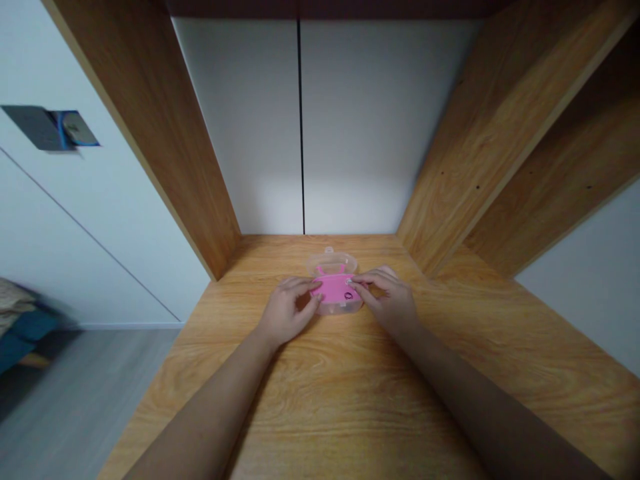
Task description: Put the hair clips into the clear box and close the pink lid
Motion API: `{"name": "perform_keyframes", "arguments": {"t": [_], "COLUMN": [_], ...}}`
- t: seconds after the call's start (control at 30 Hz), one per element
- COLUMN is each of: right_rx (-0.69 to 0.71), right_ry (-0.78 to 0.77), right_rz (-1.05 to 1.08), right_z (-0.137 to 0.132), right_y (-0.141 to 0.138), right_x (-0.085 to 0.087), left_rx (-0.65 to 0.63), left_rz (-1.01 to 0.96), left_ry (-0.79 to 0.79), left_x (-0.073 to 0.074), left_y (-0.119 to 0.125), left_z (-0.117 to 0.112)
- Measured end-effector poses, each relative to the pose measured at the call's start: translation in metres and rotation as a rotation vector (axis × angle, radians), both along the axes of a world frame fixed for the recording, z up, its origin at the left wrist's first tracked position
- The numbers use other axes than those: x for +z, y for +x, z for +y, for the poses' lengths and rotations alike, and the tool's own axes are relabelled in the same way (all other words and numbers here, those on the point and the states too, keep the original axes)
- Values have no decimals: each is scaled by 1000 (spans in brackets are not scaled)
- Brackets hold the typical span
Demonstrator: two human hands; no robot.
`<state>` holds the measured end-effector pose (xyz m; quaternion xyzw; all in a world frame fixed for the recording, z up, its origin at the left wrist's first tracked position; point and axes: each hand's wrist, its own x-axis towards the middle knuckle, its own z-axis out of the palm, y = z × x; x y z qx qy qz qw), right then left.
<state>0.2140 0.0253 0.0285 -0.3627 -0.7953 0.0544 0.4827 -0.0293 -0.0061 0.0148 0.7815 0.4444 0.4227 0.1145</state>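
Observation:
A small clear plastic case lies on the wooden top with its transparent lid tipped back. Inside it is a pink insert, with a pink handle-like piece at the lid side. A small dark ring, like a hair tie, rests on the pink surface. My left hand grips the left edge of the case between thumb and fingers. Over the right part of the insert, my right hand pinches a small whitish thing, too small to name. My fingers partly cover it.
A pale object sits partly hidden behind my right hand. Wooden side panels and white back panels enclose the wooden top. An uncovered wall socket box is at left, above a blue bed-like item.

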Motion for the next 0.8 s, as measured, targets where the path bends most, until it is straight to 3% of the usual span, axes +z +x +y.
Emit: {"name": "perform_keyframes", "arguments": {"t": [0.23, 0.53, 0.8], "right_rx": [26, 40, -78], "right_ry": [-87, -164, -159], "right_rz": [-24, -54, 67], "right_z": [2, -4, 15], "right_y": [-2, 0, 14], "right_x": [-5, 6, -8], "left_rx": [-20, -24, -41], "left_rz": [17, 20, 9], "left_ry": [17, 14, 27], "left_x": [0, 0, 3], "left_y": [1, 0, -1], "left_z": [-1, -1, -2]}}
